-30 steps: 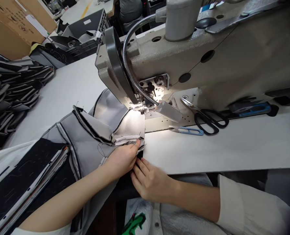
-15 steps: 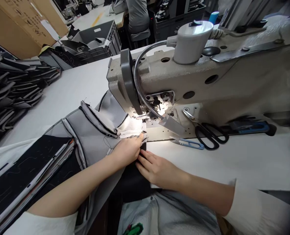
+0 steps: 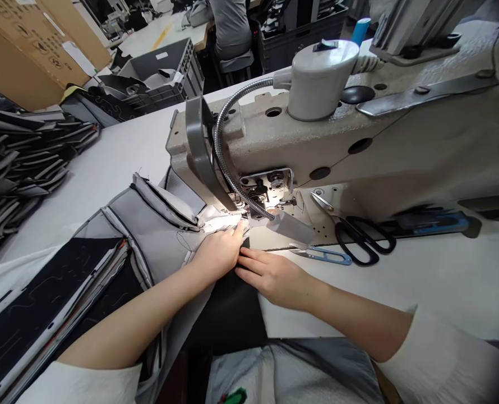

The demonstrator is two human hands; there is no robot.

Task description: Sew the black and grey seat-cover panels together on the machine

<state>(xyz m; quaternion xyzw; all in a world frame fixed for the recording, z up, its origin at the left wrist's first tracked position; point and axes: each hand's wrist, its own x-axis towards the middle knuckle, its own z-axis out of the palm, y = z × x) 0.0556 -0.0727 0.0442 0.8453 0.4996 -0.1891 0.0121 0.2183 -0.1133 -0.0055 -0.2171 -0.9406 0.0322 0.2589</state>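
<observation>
A grey fabric piece with dark piped seams [image 3: 152, 221] lies on the table, its right end under the lit needle area of the sewing machine [image 3: 249, 132]. My left hand [image 3: 220, 252] is closed on the edge of this grey fabric, just in front of the needle area, index finger pointing toward it. Black material [image 3: 236, 314] hangs over the table's front edge below both hands. My right hand [image 3: 277, 278] touches this black material close beside my left fingertips, its fingers stretched out and nearly together. The needle tip is hidden behind the lamp and machine parts.
Black-handled scissors [image 3: 361, 238] and blue thread snips [image 3: 327, 255] lie right of the needle area. Stacked dark pieces [image 3: 18, 163] fill the far left. Behind are a grey crate [image 3: 165, 76], a cardboard box [image 3: 43, 50] and a seated person [image 3: 231, 28].
The view has shifted slightly. Both hands and the grey fabric edge have moved a little toward the needle area; my right hand stays beside my left, and more black material shows below.
</observation>
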